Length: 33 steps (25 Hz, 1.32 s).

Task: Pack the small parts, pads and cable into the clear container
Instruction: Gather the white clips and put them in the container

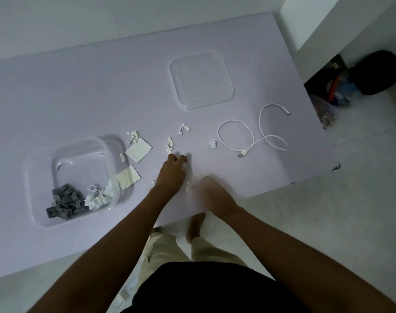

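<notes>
Right of the clear container (34, 188), on the counter (57, 86), my left grip (173, 170) is curled, pinching some of the small white parts (170, 145) scattered there; my right grip (212, 193) is blurred, so I cannot tell whether it holds anything. Best to herd loose pieces together, lift a handful, and release low over the container's rim. Pads (138, 148) lie just beside the container, the cable (235, 135) farther right.

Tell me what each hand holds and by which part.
Cannot be told. The left hand curls its fingers over a small white clip on the table, grip hidden; the right hand is motion-blurred beside loose clips.
</notes>
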Each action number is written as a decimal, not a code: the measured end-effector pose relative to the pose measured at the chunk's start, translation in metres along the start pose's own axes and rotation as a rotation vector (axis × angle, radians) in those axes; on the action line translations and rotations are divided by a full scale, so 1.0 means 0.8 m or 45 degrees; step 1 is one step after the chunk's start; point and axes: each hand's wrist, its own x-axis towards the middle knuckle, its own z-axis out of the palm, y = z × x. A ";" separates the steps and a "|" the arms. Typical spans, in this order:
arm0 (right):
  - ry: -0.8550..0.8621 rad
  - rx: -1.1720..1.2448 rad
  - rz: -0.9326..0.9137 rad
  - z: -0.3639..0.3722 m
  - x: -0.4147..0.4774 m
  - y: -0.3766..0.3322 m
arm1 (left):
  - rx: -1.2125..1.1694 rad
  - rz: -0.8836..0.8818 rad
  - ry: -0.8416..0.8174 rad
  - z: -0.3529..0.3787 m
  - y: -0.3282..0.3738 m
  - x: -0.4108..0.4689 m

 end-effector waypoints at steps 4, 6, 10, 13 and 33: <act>-0.020 -0.014 0.011 -0.003 0.000 0.005 | 0.009 -0.012 -0.005 -0.004 -0.001 0.003; -0.054 -0.054 -0.017 0.000 -0.001 0.006 | 0.034 -0.029 -0.003 -0.002 -0.002 0.005; 0.024 0.088 0.047 -0.006 0.015 0.008 | 0.007 -0.035 -0.029 -0.007 0.000 0.018; 0.222 0.711 0.587 -0.038 0.046 0.011 | -0.259 -0.161 -0.088 -0.021 0.007 0.031; 0.196 -0.085 0.768 -0.072 0.140 0.040 | -1.413 -0.677 -0.033 -0.114 -0.002 0.008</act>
